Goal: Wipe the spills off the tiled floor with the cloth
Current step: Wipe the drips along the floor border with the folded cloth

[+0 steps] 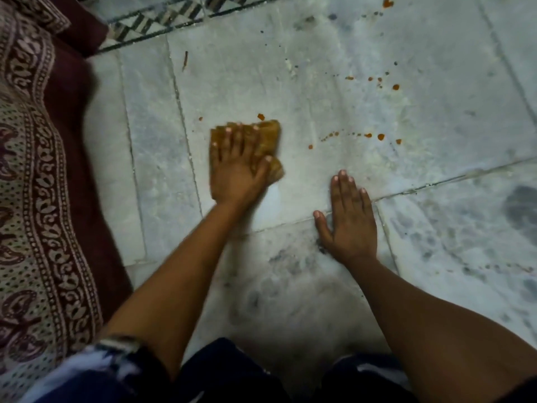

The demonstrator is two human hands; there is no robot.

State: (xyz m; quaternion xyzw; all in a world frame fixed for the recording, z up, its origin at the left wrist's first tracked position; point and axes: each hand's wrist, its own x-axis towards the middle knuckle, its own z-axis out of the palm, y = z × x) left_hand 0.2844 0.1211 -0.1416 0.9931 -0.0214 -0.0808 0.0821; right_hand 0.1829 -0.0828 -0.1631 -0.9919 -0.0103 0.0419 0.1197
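A folded yellow-brown cloth (267,138) lies on the pale tiled floor (377,112) near the middle of the view. My left hand (236,167) presses flat on it with straight, spread fingers. My right hand (347,219) rests flat on the bare floor to the right of the cloth, fingers straight, holding nothing. Orange spill drops (380,137) dot the tiles to the right of the cloth. One drop (260,116) sits just beyond the cloth's far edge. More orange drops (395,87) lie farther away at the upper right.
A patterned maroon and cream fabric (37,199) over a dark maroon cushion (75,91) runs along the left side. A black-and-white mosaic border (162,21) crosses the floor at the top. My knees in dark clothing (232,373) are at the bottom.
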